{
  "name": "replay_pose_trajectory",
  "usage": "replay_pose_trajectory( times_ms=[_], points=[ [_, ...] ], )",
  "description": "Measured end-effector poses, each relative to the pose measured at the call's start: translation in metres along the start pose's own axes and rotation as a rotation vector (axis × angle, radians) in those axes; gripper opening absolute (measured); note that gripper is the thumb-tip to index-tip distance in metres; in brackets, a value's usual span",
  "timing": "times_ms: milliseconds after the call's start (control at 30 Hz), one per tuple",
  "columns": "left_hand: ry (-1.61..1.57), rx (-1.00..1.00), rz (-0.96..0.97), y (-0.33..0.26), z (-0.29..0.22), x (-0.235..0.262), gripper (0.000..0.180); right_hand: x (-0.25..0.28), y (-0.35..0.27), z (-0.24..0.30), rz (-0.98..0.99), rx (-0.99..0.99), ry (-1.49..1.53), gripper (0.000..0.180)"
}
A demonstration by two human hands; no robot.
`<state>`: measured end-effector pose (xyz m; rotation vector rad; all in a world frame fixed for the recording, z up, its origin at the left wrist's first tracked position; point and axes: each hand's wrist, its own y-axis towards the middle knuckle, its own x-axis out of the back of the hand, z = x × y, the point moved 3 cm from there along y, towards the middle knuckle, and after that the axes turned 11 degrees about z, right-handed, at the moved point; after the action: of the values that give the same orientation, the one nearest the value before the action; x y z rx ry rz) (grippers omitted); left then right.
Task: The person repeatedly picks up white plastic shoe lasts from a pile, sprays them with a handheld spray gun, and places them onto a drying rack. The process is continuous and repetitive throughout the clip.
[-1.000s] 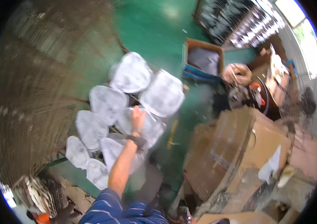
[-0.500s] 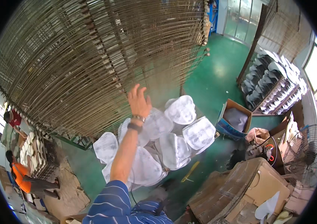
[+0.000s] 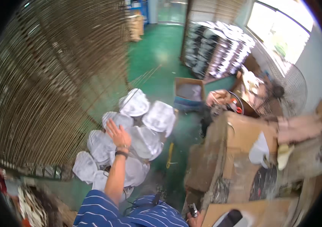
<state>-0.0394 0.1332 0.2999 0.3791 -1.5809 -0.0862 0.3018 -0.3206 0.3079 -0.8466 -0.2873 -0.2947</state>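
Observation:
My left hand (image 3: 118, 135) reaches forward with its fingers stretched out and nothing in it. Below it lies a spread of white, rounded, grey-smudged pads (image 3: 146, 140), some overlapping; whether the hand touches one I cannot tell. At the lower edge, beside a cardboard sheet, my right hand (image 3: 196, 220) is closed around a small black-and-silver tool (image 3: 194, 209). Most of that hand is cut off, and the tool's kind is unclear. Motion blurs the view.
A tall rack of thin rods (image 3: 55, 75) stands at left. Brown cartons (image 3: 210, 159) fill the right side, with a wire fan (image 3: 291, 90) behind them. An open box (image 3: 188, 92) and a rack of grey-white pieces (image 3: 221, 49) stand further back. A yellow strip (image 3: 169, 155) lies on the green floor.
The view has swung to the right, so the rack and pads sit further left. My left hand is now lower over the pads. My right hand with the tool has come into view.

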Motion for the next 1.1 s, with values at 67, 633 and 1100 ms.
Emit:
replay_pose_trajectory(
  times_ms=[67,633,1100],
  points=[
    [-0.024,-0.057,0.186,-0.063,-0.031,-0.05,0.039,0.0,-0.01,-0.024,-0.054,-0.009,0.07,0.034],
    [-0.512,-1.295,1.627,-0.428,-0.298,-0.03,0.042,-0.014,-0.14,-0.203,-0.759,-0.164,0.389,0.051],
    [-0.859,-0.539,1.922,-0.669,-0.419,-0.031,0.041,0.003,-0.217,-0.375,-1.064,-0.557,0.368,0.038]
  ],
)
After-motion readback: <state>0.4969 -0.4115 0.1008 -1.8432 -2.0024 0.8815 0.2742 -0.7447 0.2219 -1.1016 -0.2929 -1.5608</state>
